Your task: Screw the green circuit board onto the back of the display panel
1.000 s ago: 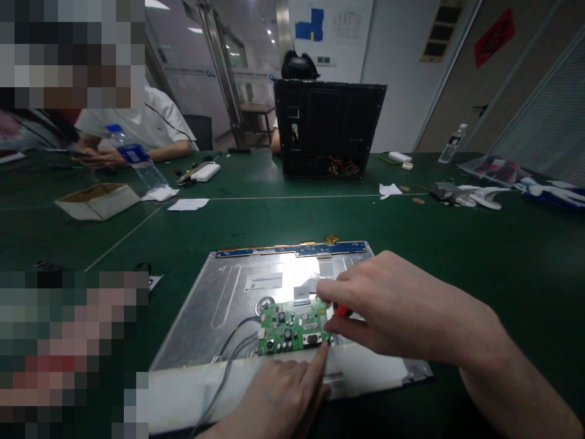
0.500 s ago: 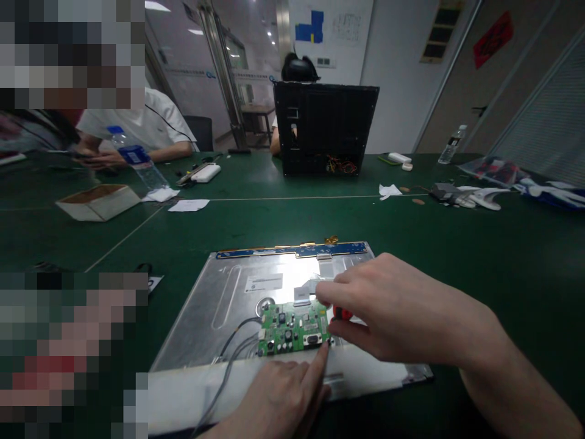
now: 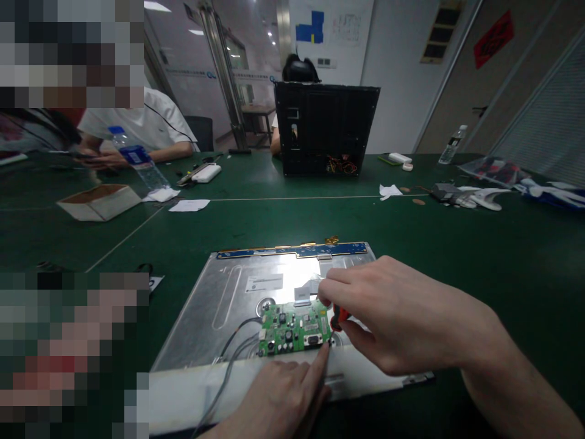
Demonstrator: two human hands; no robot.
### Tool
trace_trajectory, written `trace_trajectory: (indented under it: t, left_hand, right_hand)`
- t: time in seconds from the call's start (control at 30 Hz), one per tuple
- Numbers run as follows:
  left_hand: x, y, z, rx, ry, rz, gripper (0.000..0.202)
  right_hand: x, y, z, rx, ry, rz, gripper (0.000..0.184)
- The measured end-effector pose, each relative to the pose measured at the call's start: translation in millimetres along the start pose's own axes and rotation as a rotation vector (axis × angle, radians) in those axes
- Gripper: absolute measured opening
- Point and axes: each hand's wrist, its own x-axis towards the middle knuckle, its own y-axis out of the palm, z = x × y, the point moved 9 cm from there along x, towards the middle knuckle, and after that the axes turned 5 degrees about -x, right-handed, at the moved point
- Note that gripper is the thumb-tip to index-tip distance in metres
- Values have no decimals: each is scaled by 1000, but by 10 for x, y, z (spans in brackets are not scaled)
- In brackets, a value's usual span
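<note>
A green circuit board point(image 3: 296, 329) lies on the silver back of a flat display panel point(image 3: 228, 286). My right hand point(image 3: 393, 317) holds a small screwdriver point(image 3: 339, 318) with a red and black handle, upright at the board's right edge; its tip is hard to make out near the lower right corner. My left hand point(image 3: 283, 390) rests low on the panel. Its index finger stretches to that same corner, beside the screwdriver tip, and the other fingers are partly hidden. Grey cables point(image 3: 231, 360) run from the board's left side.
A black monitor housing point(image 3: 326, 128) stands across the green table point(image 3: 256, 222). A water bottle point(image 3: 139, 160), an open box point(image 3: 99, 204) and papers point(image 3: 189, 205) lie to the left. At the right are a white glove point(image 3: 487, 196) and another bottle point(image 3: 452, 146). A person in a white shirt point(image 3: 167, 119) sits opposite.
My right fingers have shifted round the screwdriver, with the thumb lower and more of the red handle showing. My left hand stays in place at the board's corner.
</note>
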Motion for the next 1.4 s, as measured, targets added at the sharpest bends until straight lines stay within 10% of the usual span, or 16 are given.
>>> trace_trajectory:
  t: [1.4]
  left_hand:
    - [-7,23,-3,12,-5,22,39]
  right_hand:
    - [-8,11,-46,-55,49,-60,7]
